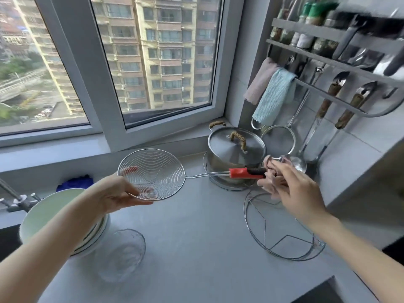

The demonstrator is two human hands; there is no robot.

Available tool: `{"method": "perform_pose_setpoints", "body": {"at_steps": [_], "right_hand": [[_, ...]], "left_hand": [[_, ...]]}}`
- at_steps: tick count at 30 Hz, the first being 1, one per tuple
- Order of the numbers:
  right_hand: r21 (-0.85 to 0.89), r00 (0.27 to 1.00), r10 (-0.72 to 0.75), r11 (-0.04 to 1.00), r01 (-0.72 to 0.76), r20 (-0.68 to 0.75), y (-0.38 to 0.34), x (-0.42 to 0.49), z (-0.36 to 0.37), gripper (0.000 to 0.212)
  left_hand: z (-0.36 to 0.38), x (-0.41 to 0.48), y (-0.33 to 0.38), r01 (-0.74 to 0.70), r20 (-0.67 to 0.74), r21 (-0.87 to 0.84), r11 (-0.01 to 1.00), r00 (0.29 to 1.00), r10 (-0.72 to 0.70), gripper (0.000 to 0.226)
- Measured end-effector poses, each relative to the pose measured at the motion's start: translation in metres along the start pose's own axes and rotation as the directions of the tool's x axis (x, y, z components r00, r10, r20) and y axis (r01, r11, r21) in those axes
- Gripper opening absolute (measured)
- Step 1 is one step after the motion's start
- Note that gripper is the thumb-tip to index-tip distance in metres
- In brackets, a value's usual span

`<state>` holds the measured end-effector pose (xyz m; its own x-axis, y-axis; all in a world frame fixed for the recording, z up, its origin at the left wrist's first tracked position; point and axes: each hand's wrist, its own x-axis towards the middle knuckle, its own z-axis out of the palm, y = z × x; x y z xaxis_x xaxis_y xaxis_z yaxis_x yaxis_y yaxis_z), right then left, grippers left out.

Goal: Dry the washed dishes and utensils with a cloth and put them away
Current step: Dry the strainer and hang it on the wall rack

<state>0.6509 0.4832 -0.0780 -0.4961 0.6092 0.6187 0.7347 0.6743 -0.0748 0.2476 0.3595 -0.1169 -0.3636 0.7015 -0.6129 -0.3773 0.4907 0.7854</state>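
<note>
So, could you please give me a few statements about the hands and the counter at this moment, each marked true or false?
1. The left hand holds the wire skimmer by the rim of its basket. True.
2. The right hand holds a blue cloth at the skimmer's handle. False: the cloth in that hand is the pink cloth; the blue cloth hangs on the wall rail.
3. The steel pot has its lid on. True.
4. The wire rack hangs from the wall rail. False: it lies flat on the counter.
</note>
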Motion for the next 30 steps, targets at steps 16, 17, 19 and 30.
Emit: {"method": "perform_pose_setpoints", "body": {"at_steps": [16, 17, 19, 30], "right_hand": [[-0.228, 0.99, -0.007, 0.973, 0.04, 0.142, 0.029, -0.023, -0.018, 0.05], [-0.19, 0.987, 0.124, 0.976, -0.104, 0.1, 0.036, -0.028, -0.025, 0.046], [-0.085, 0.933, 0.354, 0.934, -0.348, 0.065, 0.036, -0.038, -0.035, 0.049], [0.675, 0.501, 0.55, -0.165, -0.719, 0.668, -0.03, -0.01, -0.024, 0.08]], "left_hand": [[0.053, -0.035, 0.016, 0.004, 0.35, -0.039, 0.999, 0.937, 0.01, 0.082], [0.046, -0.033, 0.015, 0.011, 0.33, -0.086, 0.996, 0.944, 0.018, 0.08], [0.042, -0.029, 0.01, 0.014, 0.311, -0.157, 0.988, 0.95, 0.036, 0.078], [0.138, -0.011, -0.046, 0.049, 0.404, -0.334, 0.941, 0.91, 0.096, 0.078]]}}
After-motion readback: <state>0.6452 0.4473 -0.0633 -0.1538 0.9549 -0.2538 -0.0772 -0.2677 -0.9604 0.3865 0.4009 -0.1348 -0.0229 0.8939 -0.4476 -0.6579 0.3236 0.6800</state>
